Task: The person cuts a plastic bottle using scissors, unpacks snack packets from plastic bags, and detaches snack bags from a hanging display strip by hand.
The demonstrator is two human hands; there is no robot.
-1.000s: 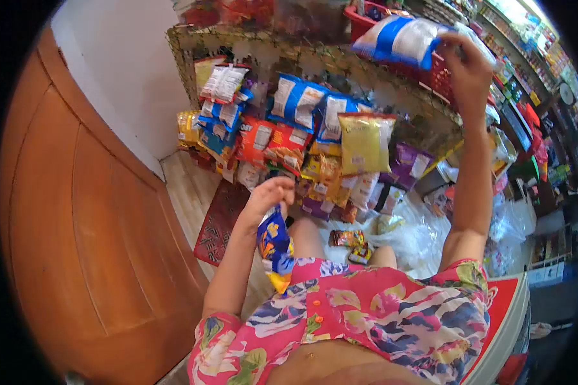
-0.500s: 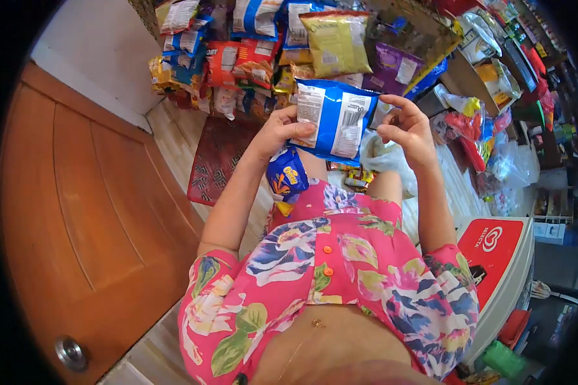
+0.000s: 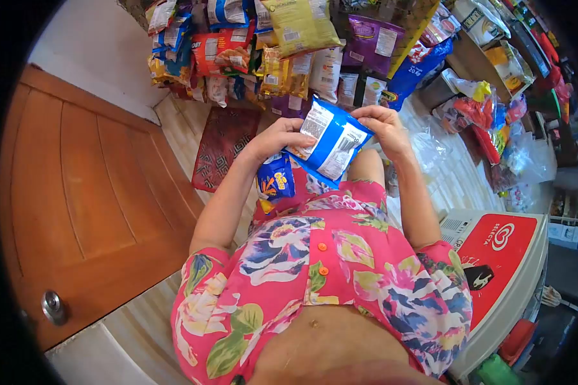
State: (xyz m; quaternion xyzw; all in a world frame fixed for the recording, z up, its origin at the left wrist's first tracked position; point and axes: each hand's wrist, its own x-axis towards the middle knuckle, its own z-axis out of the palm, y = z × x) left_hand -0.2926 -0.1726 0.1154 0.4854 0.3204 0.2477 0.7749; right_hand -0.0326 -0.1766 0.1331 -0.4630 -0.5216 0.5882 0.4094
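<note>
A blue and white snack pack is held in front of me, its printed back with a barcode facing up. My left hand grips its left edge, thumb on top and fingers underneath. At the upper right corner, my right hand has its fingers closed on the pack's edge; the fingertips are partly hidden. A darker blue snack pack with yellow lettering lies by my lap, just below my left wrist.
Hanging snack packs, including a yellow-green pack and a purple pack, fill the rack ahead. A wooden door stands left, a dark red mat lies on the floor, and a red-topped freezer stands right.
My right hand has come down from beside the pack onto its upper right corner. The held pack has tilted clockwise and moved slightly lower. The view has shifted to show more hanging packs.
</note>
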